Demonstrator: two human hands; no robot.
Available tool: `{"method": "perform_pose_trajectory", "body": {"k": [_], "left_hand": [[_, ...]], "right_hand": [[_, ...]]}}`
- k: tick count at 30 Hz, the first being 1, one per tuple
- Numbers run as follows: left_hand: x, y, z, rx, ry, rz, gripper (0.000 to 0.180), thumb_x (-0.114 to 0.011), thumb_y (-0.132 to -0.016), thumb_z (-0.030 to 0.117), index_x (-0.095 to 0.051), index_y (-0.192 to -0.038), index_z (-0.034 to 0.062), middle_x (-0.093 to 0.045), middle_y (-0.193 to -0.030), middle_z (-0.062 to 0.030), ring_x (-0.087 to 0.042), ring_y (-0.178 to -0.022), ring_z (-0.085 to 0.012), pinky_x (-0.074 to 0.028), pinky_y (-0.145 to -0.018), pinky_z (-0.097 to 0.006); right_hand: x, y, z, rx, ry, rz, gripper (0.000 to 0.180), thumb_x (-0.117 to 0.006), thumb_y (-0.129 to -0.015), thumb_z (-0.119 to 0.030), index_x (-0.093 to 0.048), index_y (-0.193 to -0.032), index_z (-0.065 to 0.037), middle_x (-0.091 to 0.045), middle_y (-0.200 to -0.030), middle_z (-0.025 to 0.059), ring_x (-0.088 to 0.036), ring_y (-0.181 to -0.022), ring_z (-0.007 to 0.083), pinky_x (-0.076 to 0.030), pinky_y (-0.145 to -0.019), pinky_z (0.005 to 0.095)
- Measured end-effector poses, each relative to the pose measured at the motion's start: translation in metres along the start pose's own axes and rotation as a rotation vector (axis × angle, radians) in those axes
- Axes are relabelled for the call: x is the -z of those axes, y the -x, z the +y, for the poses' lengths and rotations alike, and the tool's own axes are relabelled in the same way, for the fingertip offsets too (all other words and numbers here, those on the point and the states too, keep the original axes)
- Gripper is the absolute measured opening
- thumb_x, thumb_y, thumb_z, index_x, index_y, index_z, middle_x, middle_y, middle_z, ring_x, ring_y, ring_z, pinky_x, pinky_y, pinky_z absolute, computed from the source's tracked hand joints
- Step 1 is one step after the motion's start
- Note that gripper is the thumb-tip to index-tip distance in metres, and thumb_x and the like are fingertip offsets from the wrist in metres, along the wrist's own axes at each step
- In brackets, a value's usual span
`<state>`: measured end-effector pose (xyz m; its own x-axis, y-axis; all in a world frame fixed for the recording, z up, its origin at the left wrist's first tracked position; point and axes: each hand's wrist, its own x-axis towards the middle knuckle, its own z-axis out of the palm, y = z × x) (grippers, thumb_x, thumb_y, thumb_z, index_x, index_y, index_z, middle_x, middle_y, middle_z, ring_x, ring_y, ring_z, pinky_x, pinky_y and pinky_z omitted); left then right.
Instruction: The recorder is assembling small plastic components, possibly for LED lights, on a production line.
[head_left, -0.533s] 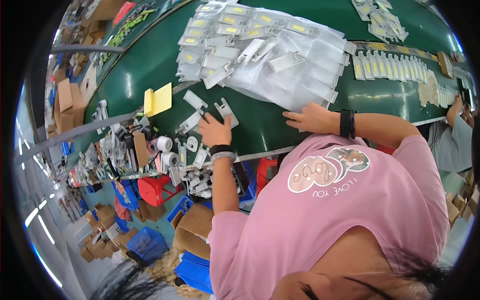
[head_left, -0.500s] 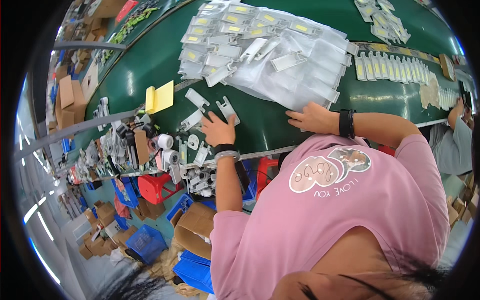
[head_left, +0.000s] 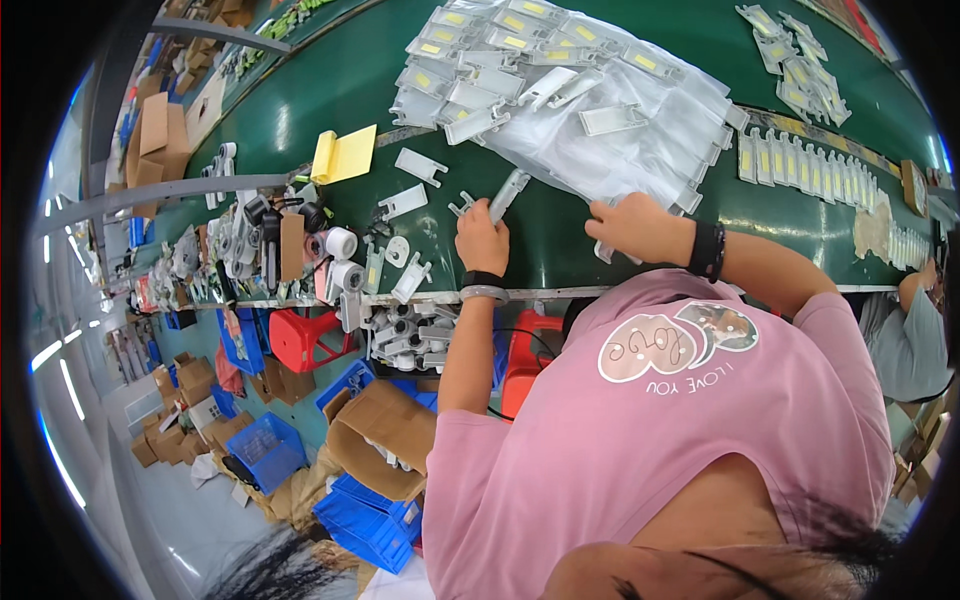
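My left hand [head_left: 482, 240] is closed around a long white plastic part [head_left: 507, 194] and holds it up just above the green table [head_left: 330, 95]. My right hand [head_left: 640, 226] lies on the near edge of a heap of clear plastic bags [head_left: 640, 130], its fingers pinching one bag. More white parts [head_left: 420, 165] lie loose on the table to the left of my left hand. A black band sits on each wrist.
A yellow pad [head_left: 342, 155] lies at the left. Tape rolls [head_left: 340, 258] and small tools crowd the table's near-left edge. Rows of bagged parts [head_left: 800, 165] line the right side. Another person's arm [head_left: 915, 295] is at far right. Blue crates [head_left: 365, 515], cardboard boxes and a red stool [head_left: 300, 340] stand below.
My left hand has picked a white part off the table and lifted it. My right hand has shifted slightly along the bag heap's edge.
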<state>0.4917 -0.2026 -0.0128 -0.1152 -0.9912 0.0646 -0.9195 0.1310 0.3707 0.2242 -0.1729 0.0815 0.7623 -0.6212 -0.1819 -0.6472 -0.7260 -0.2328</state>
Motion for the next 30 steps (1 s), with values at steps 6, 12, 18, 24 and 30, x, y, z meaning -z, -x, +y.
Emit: {"method": "perform_pose_trajectory", "body": {"k": [6, 12, 18, 24, 30], "left_hand": [[0.002, 0.005, 0.010, 0.017, -0.102, 0.129, 0.022, -0.067, -0.064, 0.003, -0.061, -0.085, 0.0084, -0.048, -0.112, -0.0125, -0.046, -0.104, -0.0341, -0.047, -0.080, -0.043], [0.005, -0.005, 0.021, 0.053, 0.030, 0.076, 0.015, -0.065, -0.065, 0.004, -0.061, -0.078, 0.0112, -0.050, -0.105, -0.0108, -0.048, -0.100, -0.0320, -0.046, -0.078, -0.042], [0.023, -0.013, -0.017, -0.057, 0.303, 0.292, 0.013, -0.064, -0.066, 0.004, -0.061, -0.078, 0.0087, -0.055, -0.093, -0.0144, -0.050, -0.092, -0.0334, -0.039, -0.082, -0.043], [0.113, -0.065, 0.034, 0.325, 1.137, 0.081, 0.015, -0.056, -0.077, 0.003, -0.059, -0.091, 0.0008, -0.052, -0.078, 0.0007, -0.045, -0.065, -0.0065, -0.038, -0.057, -0.021], [0.058, -0.160, 0.064, 0.078, 0.972, 0.061, 0.024, -0.058, -0.075, 0.008, -0.062, -0.096, -0.0015, -0.058, -0.077, -0.0017, -0.051, -0.066, -0.0099, -0.041, -0.060, -0.025]], "right_hand": [[0.035, 0.000, 0.032, -0.285, -1.013, 0.571, 0.027, -0.070, -0.071, -0.011, -0.058, -0.096, -0.008, -0.056, -0.088, 0.0062, -0.057, -0.056, 0.0142, -0.045, -0.047, 0.0280], [0.034, -0.022, 0.115, -0.781, -1.346, 0.801, 0.026, -0.070, -0.079, -0.018, -0.058, -0.097, -0.003, -0.054, -0.069, -0.0003, -0.048, -0.047, 0.0052, -0.034, -0.038, 0.0191], [0.027, -0.014, 0.120, -0.655, -2.082, 0.692, 0.021, -0.069, -0.080, -0.016, -0.057, -0.093, -0.004, -0.056, -0.070, 0.0001, -0.042, -0.044, 0.0042, -0.029, -0.036, 0.0189], [0.076, 0.028, 0.071, -0.313, -1.618, 0.236, 0.019, -0.063, -0.082, -0.007, -0.055, -0.099, -0.006, -0.050, -0.064, -0.0036, -0.037, -0.042, 0.0025, -0.025, -0.037, 0.0189], [0.065, -0.004, 0.104, -0.552, -2.093, 0.874, 0.021, -0.065, -0.083, -0.012, -0.055, -0.099, -0.003, -0.053, -0.069, -0.0007, -0.043, -0.047, 0.0066, -0.029, -0.040, 0.0200]]}}
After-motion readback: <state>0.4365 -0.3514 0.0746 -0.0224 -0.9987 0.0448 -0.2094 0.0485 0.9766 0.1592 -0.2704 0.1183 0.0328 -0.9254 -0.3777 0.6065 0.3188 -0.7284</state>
